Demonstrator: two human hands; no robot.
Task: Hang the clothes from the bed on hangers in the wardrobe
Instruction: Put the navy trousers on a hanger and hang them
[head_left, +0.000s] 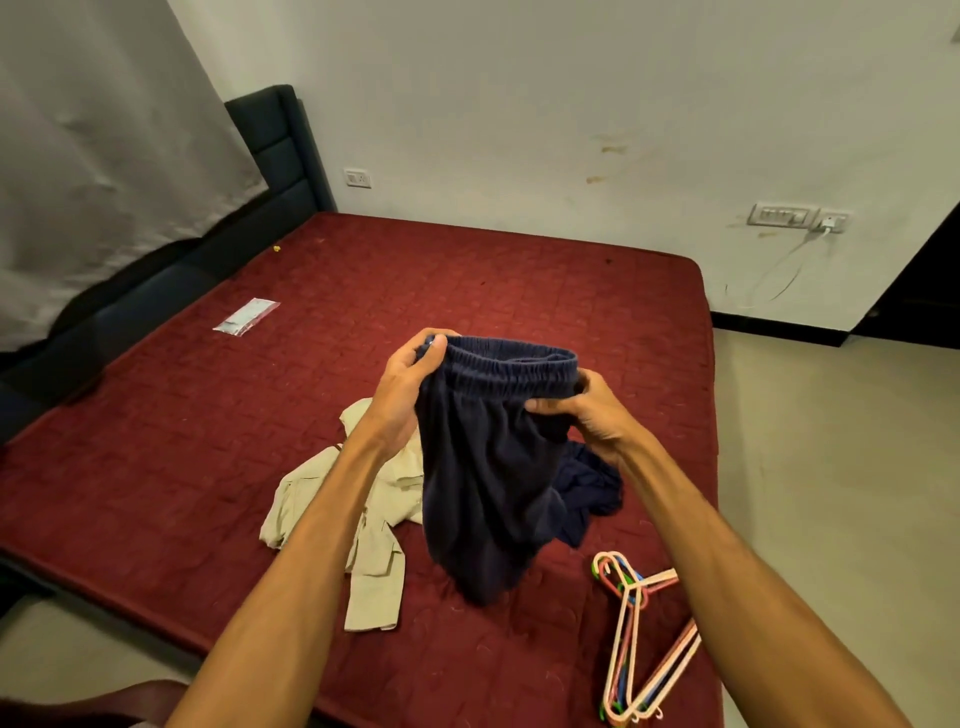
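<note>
head view, from the fingers (437, 347) outward: curled tight round the elastic waistband (514, 364) of the navy bottoms (483, 467), left hand (410, 379) at one end, right hand (582, 415) at the other, with the band stretched open between them. hanging straight down from the fingers, lower end touching or just clear of the bed (208, 415); cannot tell which. keep both grips on the elastic, not on the loose cloth below. pull the band flat and even before letting go with either hand. then probably free the right hand alone and reach down and to the right of the fingers for the hangers (631, 623), piled near the bed edge. below the left fingers, a beige shirt (374, 519); just under the right wrist, another navy garment (592, 493), both not yet hung. avoid dragging the hem across either.
</note>
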